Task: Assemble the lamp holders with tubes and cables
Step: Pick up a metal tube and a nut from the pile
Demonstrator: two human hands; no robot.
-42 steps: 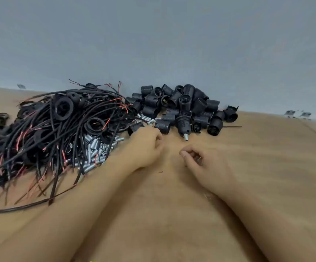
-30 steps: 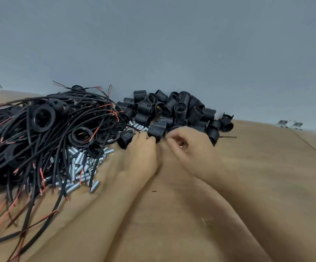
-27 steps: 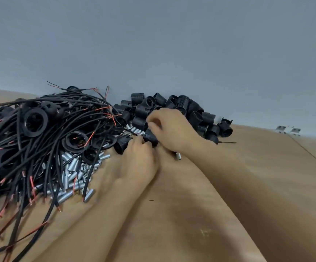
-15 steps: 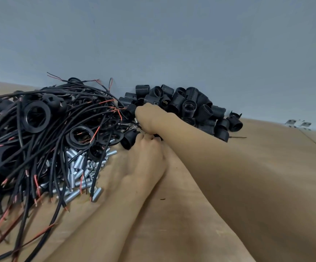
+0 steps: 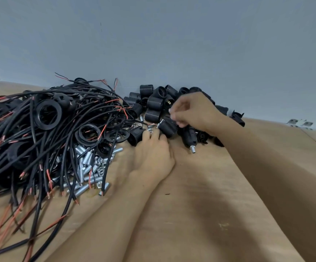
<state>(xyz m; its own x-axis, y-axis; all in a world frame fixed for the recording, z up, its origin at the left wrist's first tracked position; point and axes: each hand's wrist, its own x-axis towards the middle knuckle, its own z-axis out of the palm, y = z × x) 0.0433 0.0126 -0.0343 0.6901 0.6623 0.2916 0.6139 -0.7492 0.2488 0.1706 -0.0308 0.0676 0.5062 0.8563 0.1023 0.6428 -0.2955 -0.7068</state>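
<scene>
Head view: the right hand point(image 5: 193, 112) pinches a black lamp holder point(image 5: 167, 127) at the near edge of the holder pile point(image 5: 159, 103). The left hand point(image 5: 153, 154) rests just before that pile; whether its grip holds anything I cannot tell. Lifting could drag neighbouring holders off across the counter point(image 5: 200, 205).

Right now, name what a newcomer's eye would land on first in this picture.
A big tangle of black cables with red wire ends fills the left of the table, silver tubes spilling from under it. A heap of black lamp holders sits against the wall, where the right hand grips one; the left hand rests below.
</scene>
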